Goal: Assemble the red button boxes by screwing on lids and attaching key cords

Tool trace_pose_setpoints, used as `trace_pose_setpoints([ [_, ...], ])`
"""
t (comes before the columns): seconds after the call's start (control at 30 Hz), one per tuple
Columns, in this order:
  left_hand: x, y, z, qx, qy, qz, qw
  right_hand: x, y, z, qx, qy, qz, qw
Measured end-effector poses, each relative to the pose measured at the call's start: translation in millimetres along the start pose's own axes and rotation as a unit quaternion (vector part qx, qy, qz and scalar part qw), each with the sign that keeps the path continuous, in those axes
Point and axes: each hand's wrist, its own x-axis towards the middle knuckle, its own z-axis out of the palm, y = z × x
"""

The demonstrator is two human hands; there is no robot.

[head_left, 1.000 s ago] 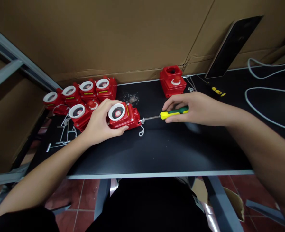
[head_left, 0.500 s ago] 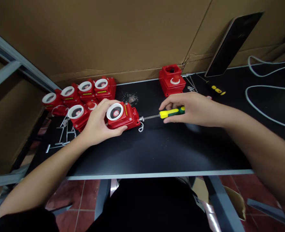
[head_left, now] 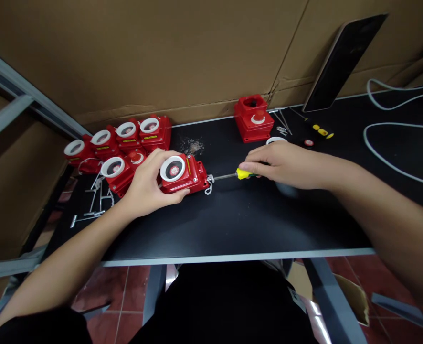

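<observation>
My left hand (head_left: 149, 184) is wrapped round a red box (head_left: 193, 177) with a white ring on its face, holding it down on the black table. A small white cord (head_left: 208, 188) hangs at a metal fitting on the box's right end. My right hand (head_left: 269, 162) is closed round the yellow and green handle of a screwdriver (head_left: 242, 174). Its shaft lies level and points left, the tip meeting the fitting. Most of the handle is hidden under my fingers. A white ring (head_left: 276, 140) shows in part behind my right hand.
Several similar red boxes (head_left: 127, 136) stand at the left, with metal T-shaped rods (head_left: 95, 203) before them. Another red box (head_left: 253, 119) stands at the back. Debris (head_left: 193, 145), a second screwdriver (head_left: 319, 130), a dark panel (head_left: 343, 62) and a white cable (head_left: 383, 167) lie beyond.
My right hand has turned over the screwdriver handle and now covers more of it. The white ring behind that hand has come into sight. My left hand keeps its hold on the red box.
</observation>
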Motion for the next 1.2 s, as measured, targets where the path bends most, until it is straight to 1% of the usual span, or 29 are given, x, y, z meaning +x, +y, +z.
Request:
trace_pose_setpoints([
  [0.1, 0, 0, -0.7, 0.002, -0.005, -0.006, 1.000, 0, 3, -1, 0.013, 0.007, -0.021, 1.000],
  [0.2, -1, 0, -0.9, -0.001, -0.001, 0.008, 1.000, 0, 6, 1, 0.009, 0.023, -0.031, 0.999],
  [0.4, -1, -1, 0.6, -0.003, 0.008, 0.039, 0.999, -3, -1, 6, 0.078, -0.014, 0.009, 0.997],
  [0.53, -1, -1, 0.6, 0.001, 0.003, 0.035, 0.999, -3, -5, 6, 0.056, -0.036, 0.001, 0.998],
  [0.67, -1, -1, -0.2, 0.008, -0.003, 0.028, 1.000, 0, 2, 6, 0.052, -0.001, -0.011, 0.999],
  [0.77, -1, -1, -0.6, 0.008, -0.004, 0.030, 1.000, 2, 6, 7, 0.021, 0.014, -0.038, 0.999],
  [0.87, -1, -1, -0.9, 0.013, -0.010, 0.030, 0.999, 3, 5, 8, 0.013, 0.002, -0.055, 0.998],
  [1.0, -1, -1, -0.8, 0.018, -0.017, 0.028, 0.999, 1, -2, 9, 0.039, -0.033, -0.038, 0.998],
  [1.07, -1, 0, -0.5, 0.017, -0.017, 0.031, 0.999, 1, -5, 9, 0.043, -0.051, -0.041, 0.997],
  [1.2, -2, 0, 0.0, 0.016, -0.012, 0.038, 0.999, 0, -6, 9, 0.030, -0.058, -0.050, 0.997],
])
